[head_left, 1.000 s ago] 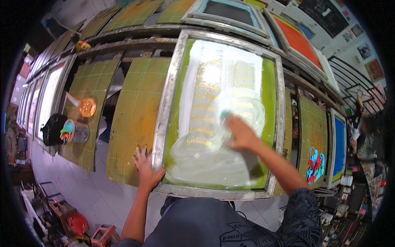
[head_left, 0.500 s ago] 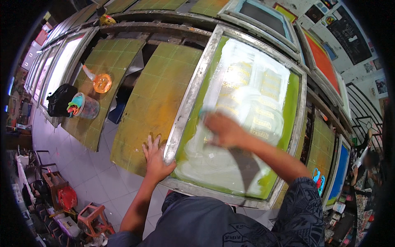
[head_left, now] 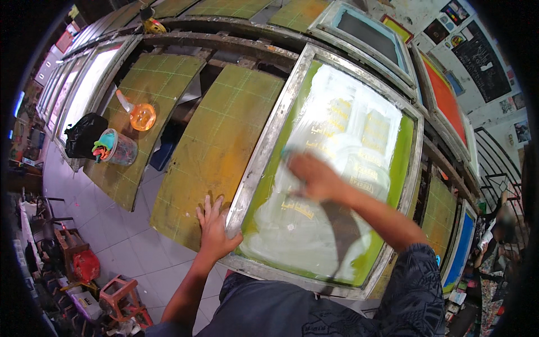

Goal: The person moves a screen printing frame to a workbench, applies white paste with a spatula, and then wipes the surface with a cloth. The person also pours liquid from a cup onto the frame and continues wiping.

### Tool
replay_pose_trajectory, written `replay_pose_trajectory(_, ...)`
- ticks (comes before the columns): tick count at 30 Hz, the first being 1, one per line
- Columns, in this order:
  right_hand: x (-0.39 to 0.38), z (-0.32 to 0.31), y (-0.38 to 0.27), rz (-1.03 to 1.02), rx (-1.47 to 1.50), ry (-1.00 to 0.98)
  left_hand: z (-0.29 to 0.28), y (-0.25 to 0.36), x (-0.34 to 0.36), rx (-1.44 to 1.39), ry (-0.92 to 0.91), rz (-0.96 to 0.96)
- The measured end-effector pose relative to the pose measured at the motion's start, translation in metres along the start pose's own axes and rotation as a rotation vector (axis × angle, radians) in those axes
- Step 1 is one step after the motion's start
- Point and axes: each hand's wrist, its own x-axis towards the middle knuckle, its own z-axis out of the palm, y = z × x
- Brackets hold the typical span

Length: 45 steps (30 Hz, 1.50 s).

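Observation:
A large metal-framed printing screen point(head_left: 268, 137) lies slantwise before me, its green mesh smeared with white and showing yellow lettering. My right hand point(head_left: 314, 175) is on the white area at the mesh's left-middle, blurred by motion. Its fingers look closed, with a small teal edge showing at their tips; what that belongs to I cannot make out. My left hand point(head_left: 214, 230) has its fingers spread over the neighbouring olive board point(head_left: 224, 121), and its thumb lies at the screen's lower left corner.
On a board at the left stand an orange spray bottle point(head_left: 141, 115), a clear tub point(head_left: 122, 148) of coloured cloths and a black plastic bag point(head_left: 84, 135). More framed screens point(head_left: 368, 33) lie beyond and to the right. A red stool point(head_left: 120, 297) stands on the tiled floor; a person point(head_left: 497, 247) is at the far right.
The whole view has shifted slightly. My right hand remains over the left-middle of the mesh, still blurred. More yellow lettering shows just below it. My left hand stays at the corner.

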Motion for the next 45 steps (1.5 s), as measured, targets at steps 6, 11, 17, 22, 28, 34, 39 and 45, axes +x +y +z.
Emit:
replay_pose_trajectory(6,0.045,-0.020,0.086,0.315,-0.188,0.241,0.010,-0.003,0.008,-0.041,0.042,0.052)
replay_pose_trajectory(11,-0.008,0.047,-0.116,0.013,0.166,-0.069,0.007,-0.010,0.005,-0.052,0.026,0.032)
replay_pose_trajectory(17,0.016,0.009,0.022,0.249,-0.156,0.314,0.009,-0.005,0.004,-0.046,0.028,0.036)
replay_pose_trajectory(22,0.004,0.041,-0.101,0.243,0.106,-0.025,0.008,-0.001,-0.001,-0.032,-0.015,0.005)
replay_pose_trajectory(28,0.014,0.024,-0.035,0.299,-0.042,0.060,0.010,-0.004,0.002,-0.039,0.009,0.011)
replay_pose_trajectory(34,0.010,0.050,-0.095,0.266,0.168,-0.027,0.010,-0.007,-0.002,-0.013,0.009,-0.009)
replay_pose_trajectory(39,-0.039,0.068,-0.125,-0.108,0.210,-0.147,0.012,-0.007,-0.005,-0.008,0.019,0.014)
replay_pose_trajectory(45,0.010,0.015,0.005,0.243,-0.187,0.264,0.011,-0.005,0.006,0.005,0.032,0.031)
